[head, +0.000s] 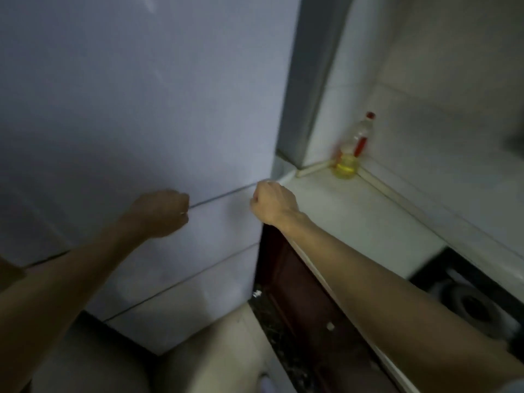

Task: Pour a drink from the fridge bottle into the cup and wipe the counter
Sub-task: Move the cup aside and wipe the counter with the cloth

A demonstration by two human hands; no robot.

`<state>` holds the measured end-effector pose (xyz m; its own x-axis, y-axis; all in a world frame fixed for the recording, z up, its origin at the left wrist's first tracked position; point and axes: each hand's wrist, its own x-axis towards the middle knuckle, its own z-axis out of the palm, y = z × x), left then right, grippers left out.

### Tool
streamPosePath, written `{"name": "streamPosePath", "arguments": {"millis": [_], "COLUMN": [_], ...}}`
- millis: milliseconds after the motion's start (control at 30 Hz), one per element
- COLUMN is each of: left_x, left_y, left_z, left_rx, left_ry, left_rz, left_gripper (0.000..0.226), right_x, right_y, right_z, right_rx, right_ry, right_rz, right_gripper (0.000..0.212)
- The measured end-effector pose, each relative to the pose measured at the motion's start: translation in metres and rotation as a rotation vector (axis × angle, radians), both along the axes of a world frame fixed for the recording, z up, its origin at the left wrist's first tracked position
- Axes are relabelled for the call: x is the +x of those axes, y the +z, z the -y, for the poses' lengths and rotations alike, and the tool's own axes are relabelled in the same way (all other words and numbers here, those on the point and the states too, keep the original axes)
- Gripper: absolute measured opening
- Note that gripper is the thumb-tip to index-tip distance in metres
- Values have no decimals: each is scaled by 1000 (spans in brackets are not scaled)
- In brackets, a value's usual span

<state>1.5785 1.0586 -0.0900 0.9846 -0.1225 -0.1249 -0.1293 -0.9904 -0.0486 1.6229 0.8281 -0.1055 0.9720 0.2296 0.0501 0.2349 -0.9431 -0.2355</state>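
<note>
You are at the very first step: getting the fridge [136, 109] open, with the pour and the wipe both yet to come. The fridge door is shut, so the drink bottle, presumably inside it, is out of sight, and no cup shows anywhere either. Your left hand [161, 214] is at the seam between the fridge's upper and lower doors, fingers curled in together toward the gap, though blur leaves it unclear whether they have a hold on the door edge. Your right hand [272, 204] is at the fridge's right corner on that same seam, fingers bent into a loose fist that holds nothing visible. Both forearms reach up and forward from below, wrists roughly level with the seam. Next you need a firm hook on the upper door's lower edge and a steady pull outward, with your body clear of the swing. The counter [354, 219] you will later wipe lies just right of the fridge, and an oil bottle [354, 148] stands in its back corner, beside the fridge's side wall.
</note>
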Motion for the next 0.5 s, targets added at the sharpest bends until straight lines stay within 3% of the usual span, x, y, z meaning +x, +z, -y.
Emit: {"name": "streamPosePath", "arguments": {"millis": [200, 333, 500], "left_x": [6, -5, -31], "left_y": [-20, -25, -17], "left_z": [105, 170, 258], "left_rx": [-16, -55, -26], "left_ry": [-313, -499, -678], "left_rz": [-167, -250, -262], "left_gripper": [27, 26, 22], "right_x": [-73, -125, -197], "right_y": [-26, -35, -39], "right_z": [127, 195, 264], "right_rx": [-23, -46, -19], "right_ry": [-315, -455, -623], "right_rz": [-189, -247, -244], "right_gripper": [30, 18, 24]}}
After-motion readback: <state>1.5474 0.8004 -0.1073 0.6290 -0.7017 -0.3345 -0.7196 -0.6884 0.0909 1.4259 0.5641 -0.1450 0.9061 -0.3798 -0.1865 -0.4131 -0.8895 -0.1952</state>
